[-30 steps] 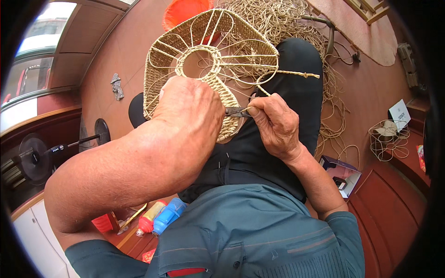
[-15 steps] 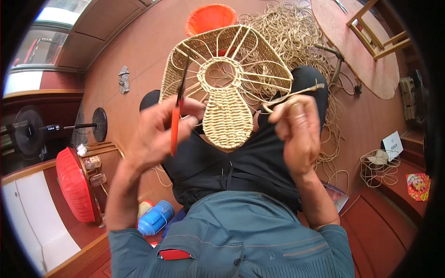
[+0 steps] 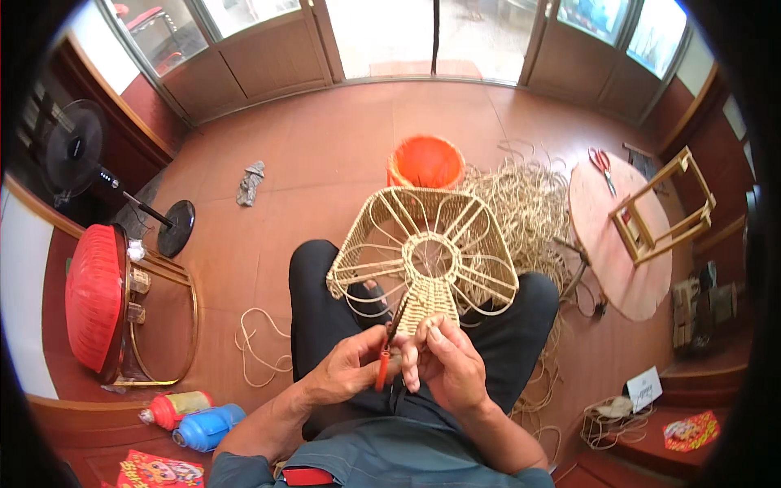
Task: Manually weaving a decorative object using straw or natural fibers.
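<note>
On my lap lies a pale woven cord basket (image 3: pixel 506 268), with looped spokes, a round open ring (image 3: pixel 452 259) and a tightly woven panel (image 3: pixel 424 302) reaching toward me. My left hand (image 3: pixel 348 368) is closed around a slim tool (image 3: pixel 383 368) with red-orange handles and long dark tips, pointing up beside the panel; its exact kind is unclear. Right next to it, over the panel's near end, my right hand (image 3: pixel 452 363) is closed with thumb and fingers pinched. What sits in that pinch is hidden.
Beyond the basket stands an orange-red bucket (image 3: pixel 426 163). A heap of loose cord (image 3: pixel 529 199) spreads to its right. Red-handled scissors (image 3: pixel 602 166) and a wooden frame (image 3: pixel 663 207) lie on a round board (image 3: pixel 590 211). A fan (image 3: pixel 174 228) and a blue flask (image 3: pixel 208 427) are at left.
The view has tilted up, now showing the doors. My hands have come together over the panel's near end. The cord strand seen in my right hand is now out of sight.
</note>
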